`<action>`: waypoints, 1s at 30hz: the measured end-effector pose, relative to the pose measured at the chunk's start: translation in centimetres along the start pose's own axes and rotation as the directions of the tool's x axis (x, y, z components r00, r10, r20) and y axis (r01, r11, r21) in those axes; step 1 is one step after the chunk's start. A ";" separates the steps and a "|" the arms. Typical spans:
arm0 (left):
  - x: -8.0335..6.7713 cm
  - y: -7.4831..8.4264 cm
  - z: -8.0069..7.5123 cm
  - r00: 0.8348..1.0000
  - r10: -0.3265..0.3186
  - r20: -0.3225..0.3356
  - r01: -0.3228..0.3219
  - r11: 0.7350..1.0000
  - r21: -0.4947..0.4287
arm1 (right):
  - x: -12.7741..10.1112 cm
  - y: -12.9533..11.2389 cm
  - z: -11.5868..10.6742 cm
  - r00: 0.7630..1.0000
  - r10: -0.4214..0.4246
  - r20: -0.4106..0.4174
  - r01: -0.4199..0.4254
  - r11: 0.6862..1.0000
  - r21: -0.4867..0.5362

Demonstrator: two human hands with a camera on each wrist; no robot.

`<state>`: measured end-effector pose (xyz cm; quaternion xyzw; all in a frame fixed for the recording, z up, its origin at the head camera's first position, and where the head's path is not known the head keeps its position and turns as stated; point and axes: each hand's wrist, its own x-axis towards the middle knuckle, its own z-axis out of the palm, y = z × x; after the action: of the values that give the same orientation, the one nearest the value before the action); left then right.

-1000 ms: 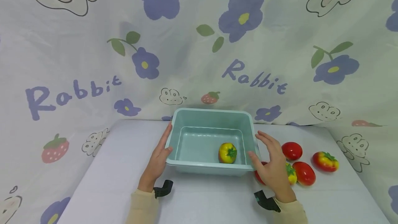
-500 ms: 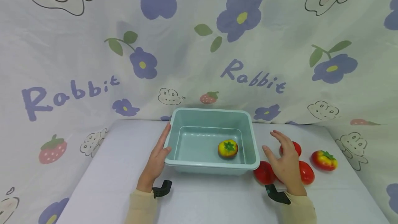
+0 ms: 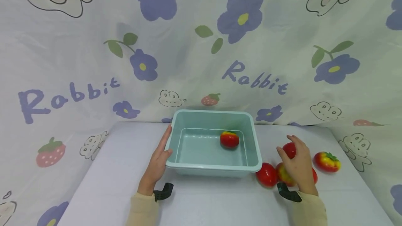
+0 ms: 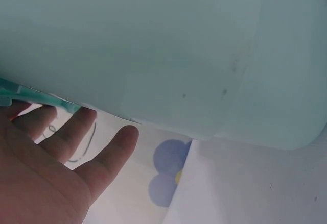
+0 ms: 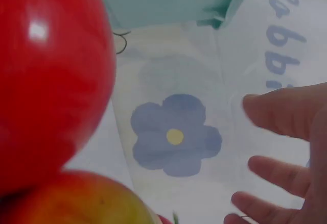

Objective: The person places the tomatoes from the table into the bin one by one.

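A pale teal plastic basin (image 3: 213, 168) stands mid-table; its wall (image 4: 179, 55) fills the left wrist view. One red-yellow tomato (image 3: 229, 139) lies inside, toward the back right. My left hand (image 3: 159, 155) rests flat against the basin's left side, fingers (image 4: 66, 137) straight under the rim. My right hand (image 3: 296, 161) hovers over a cluster of tomatoes right of the basin, fingers (image 5: 286, 114) spread and gripping nothing. A red tomato (image 5: 51, 81) and a red-yellow one (image 5: 76, 201) lie close under it.
Right of the basin lie a red tomato (image 3: 267, 174), a yellowish one (image 3: 283, 174), a red one (image 3: 290, 148) by the fingertips and a red-yellow one (image 3: 327, 161) farther right. A flower-printed cloth (image 3: 201, 44) backs the white table (image 3: 119, 170).
My right hand left the basin's right rim and moved right, over the tomatoes. The tomato inside the basin rolled toward the back. My left hand stayed put.
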<state>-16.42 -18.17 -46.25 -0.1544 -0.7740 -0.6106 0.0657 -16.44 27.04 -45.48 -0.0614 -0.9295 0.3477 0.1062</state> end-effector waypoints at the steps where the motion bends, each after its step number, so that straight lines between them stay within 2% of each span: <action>1: 0.0 0.0 0.0 1.000 0.001 -0.002 -0.001 1.000 0.000 | 0.1 0.2 0.0 1.000 0.008 0.010 -0.008 1.000 -0.001; 12: -0.3 -0.2 0.0 1.000 0.012 -0.009 -0.012 1.000 0.010 | 1.1 2.0 -0.3 0.985 0.125 0.117 -0.115 0.989 -0.088; 21: -0.4 -0.2 0.1 1.000 0.003 -0.005 -0.003 1.000 0.006 | 1.3 2.9 -0.3 0.966 0.126 0.225 -0.074 0.971 -0.228; 25: -0.4 -0.1 0.1 1.000 0.004 -0.002 -0.004 1.000 0.002 | 1.4 2.9 -0.4 0.953 0.151 0.263 -0.088 0.967 -0.239; 30: -0.3 0.1 0.1 1.000 -0.004 0.001 0.004 1.000 -0.001 | 1.4 2.8 -0.2 0.949 0.148 0.279 -0.076 0.965 -0.252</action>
<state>-16.10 -18.10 -46.30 -0.1531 -0.7738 -0.6112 0.0642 -17.61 29.52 -46.93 -0.0740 -0.9648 0.2445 -0.0620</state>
